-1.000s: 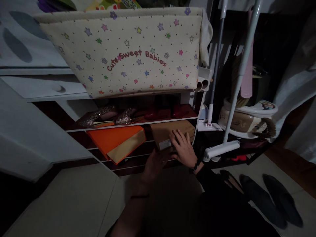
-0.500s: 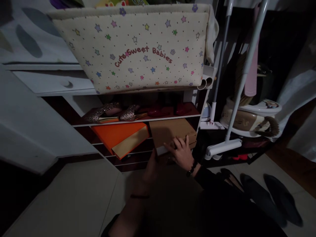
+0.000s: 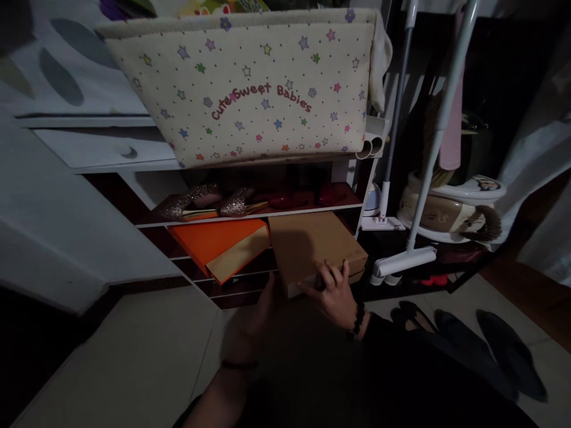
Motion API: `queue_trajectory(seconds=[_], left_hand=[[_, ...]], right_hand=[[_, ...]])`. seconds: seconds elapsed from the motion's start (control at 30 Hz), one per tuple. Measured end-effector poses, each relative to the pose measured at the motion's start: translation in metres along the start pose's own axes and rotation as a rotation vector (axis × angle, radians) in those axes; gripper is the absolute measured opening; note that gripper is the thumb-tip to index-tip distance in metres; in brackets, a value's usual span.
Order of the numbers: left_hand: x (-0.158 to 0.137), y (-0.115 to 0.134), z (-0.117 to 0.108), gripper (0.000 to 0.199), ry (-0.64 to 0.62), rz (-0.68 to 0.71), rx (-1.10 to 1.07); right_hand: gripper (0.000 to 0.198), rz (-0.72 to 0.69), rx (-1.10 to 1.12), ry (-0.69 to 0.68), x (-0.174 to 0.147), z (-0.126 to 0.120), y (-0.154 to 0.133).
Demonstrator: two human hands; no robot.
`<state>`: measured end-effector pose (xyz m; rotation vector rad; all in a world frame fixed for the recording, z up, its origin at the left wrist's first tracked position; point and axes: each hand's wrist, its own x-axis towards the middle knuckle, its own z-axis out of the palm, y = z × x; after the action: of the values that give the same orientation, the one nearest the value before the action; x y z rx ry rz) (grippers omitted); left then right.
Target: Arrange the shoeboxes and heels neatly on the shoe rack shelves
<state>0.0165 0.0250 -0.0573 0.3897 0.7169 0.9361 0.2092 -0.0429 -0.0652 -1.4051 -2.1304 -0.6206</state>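
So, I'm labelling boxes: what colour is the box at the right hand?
The box is brown, clearest in the head view.

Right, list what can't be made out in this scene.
All in the head view:
- Inside of the cardboard box: hidden by the cardboard itself.
- Whether the left hand touches it: lost in shadow.
- Fabric basket contents: mostly cut off by the top edge.
- Details of the red shoes: lost in dimness.

It's matt cardboard on the brown box (image 3: 307, 238), smooth paper on the orange box (image 3: 223, 238), rough sparkle glints on the glittery shoes (image 3: 234, 203), and the basket (image 3: 267, 137) shows smooth, matt cloth!
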Motion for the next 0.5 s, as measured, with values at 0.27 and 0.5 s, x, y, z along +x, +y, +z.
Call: queue_trajectory(seconds=[0.27, 0.5], left_hand=[[-0.007, 0.010, 0.003, 0.052, -0.020, -0.017, 0.038], [-0.015, 0.009, 0.011, 0.063, -0.028, -0.089, 0.021]], right_hand=[[0.057, -0.012, -0.017, 0.124, -0.030, -0.031, -0.019], [0.061, 0.032, 0.070, 0.159, -0.054, -0.054, -0.031]])
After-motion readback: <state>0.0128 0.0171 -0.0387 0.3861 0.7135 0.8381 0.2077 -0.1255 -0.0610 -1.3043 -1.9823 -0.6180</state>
